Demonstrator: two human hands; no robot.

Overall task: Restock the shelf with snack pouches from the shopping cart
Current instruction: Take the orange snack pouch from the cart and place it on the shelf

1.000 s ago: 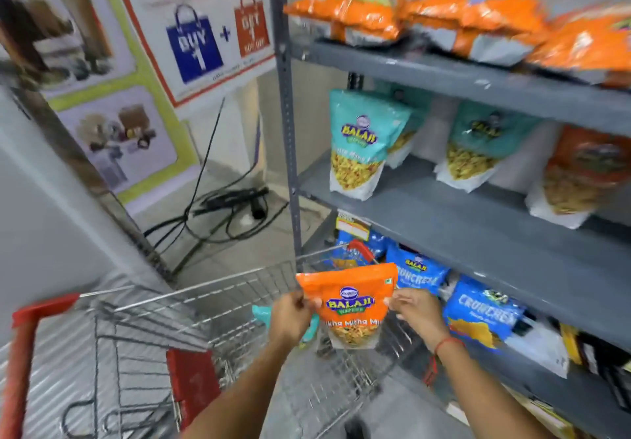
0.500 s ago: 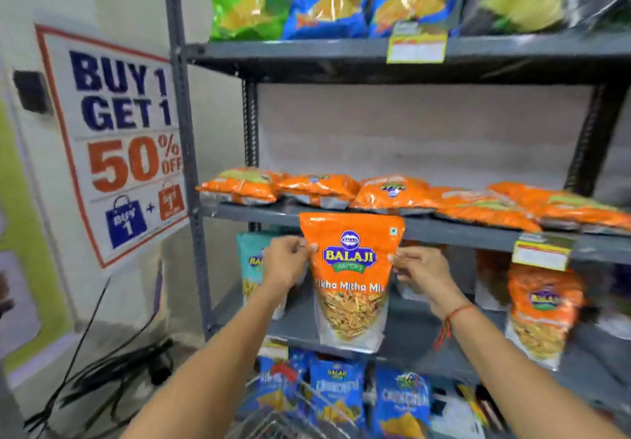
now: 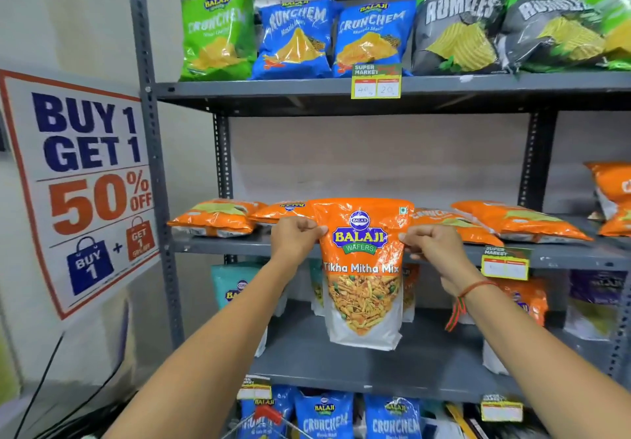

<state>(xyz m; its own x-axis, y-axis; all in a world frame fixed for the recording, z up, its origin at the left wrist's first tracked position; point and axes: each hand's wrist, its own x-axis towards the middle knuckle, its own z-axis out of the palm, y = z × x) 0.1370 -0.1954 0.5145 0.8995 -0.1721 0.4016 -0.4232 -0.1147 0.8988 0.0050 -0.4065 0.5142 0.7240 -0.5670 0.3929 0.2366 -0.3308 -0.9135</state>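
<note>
I hold an orange Tikha Mitha Mix pouch point(image 3: 362, 267) upright in front of the grey shelf point(image 3: 341, 249). My left hand point(image 3: 295, 237) pinches its upper left edge and my right hand point(image 3: 432, 245) pinches its upper right edge. The pouch's top reaches the level of the middle shelf board, where several orange pouches point(image 3: 213, 220) lie flat. Only a sliver of the shopping cart point(image 3: 269, 418), wire and a red part, shows at the bottom edge.
The top board carries green and blue Crunchem bags point(image 3: 295, 38) and Rumbles bags point(image 3: 457, 28). Teal pouches point(image 3: 235, 288) stand on the board below my hands. A "Buy 1 Get 1" sign point(image 3: 85, 179) hangs left of the rack's post. Cables point(image 3: 51, 387) run along the floor at left.
Both hands lifted the orange pouch out of the cart and up to the middle shelf's level. My view rose from the cart to the upper shelves.
</note>
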